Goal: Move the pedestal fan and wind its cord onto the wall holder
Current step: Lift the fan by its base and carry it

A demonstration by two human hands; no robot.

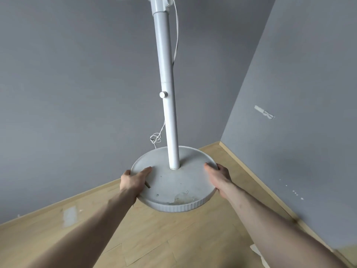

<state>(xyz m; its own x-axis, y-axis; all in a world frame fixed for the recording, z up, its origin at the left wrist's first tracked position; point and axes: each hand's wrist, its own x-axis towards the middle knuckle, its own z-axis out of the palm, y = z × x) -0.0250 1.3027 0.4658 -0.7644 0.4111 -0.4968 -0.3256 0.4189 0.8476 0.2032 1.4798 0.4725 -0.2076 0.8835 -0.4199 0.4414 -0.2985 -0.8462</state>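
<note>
A white pedestal fan stands in the room's corner; its round base [173,182] is in the middle of the view and its pole [167,93] rises out of the top edge, so the fan head is hidden. My left hand [133,181] grips the base's left rim, thumb on top. On the right rim my right hand [219,177] grips the same way. The white cord [176,35] hangs along the pole and ends in a loose coil [155,138] behind the base. A small white wall holder [263,112] is fixed on the right wall.
Grey walls [67,84] meet in a corner behind the fan. The floor [173,238] is light wood with a pale patch [70,216] at the left. A wooden skirting board [251,171] runs along the right wall.
</note>
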